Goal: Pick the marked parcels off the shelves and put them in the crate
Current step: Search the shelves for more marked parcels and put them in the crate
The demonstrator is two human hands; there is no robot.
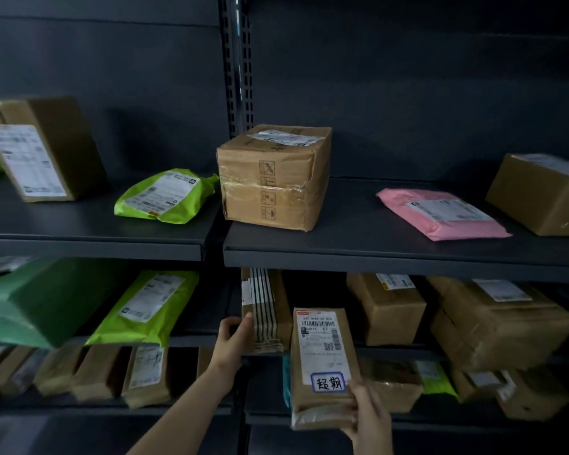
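Right hand (368,418): grips the lower right corner of a brown paper parcel, thumb on its front face, fingers curled behind.
Brown paper parcel (322,356): held upright in the air in front of the shelving, clear of the shelf boards, label side toward the camera.
Mark (328,382): a white sticker with a blue border and handwritten characters, low on the parcel's front, just below the printed shipping label (319,330).
Left hand (234,339): reaches up to the middle shelf and is closed on the left edge of a striped cardboard box.
Striped cardboard box (270,310): stands upright on the middle shelf, just left of and behind the held parcel.
Middle shelf, right: two brown cartons (388,310) side by side with labels on top.
Middle shelf, left: a lime-green mailer bag (148,307) and a blurred darker green bag (30,300).
Lower shelf, left: a row of brown parcels (96,372) standing side by side.
Upper shelf (375,257): a taped carton (273,178) at the middle, a green mailer (165,198) to its left, a pink mailer (440,215) to its right, and a cardboard box near each end.
Backing: dark panels with a slotted upright post (239,60).
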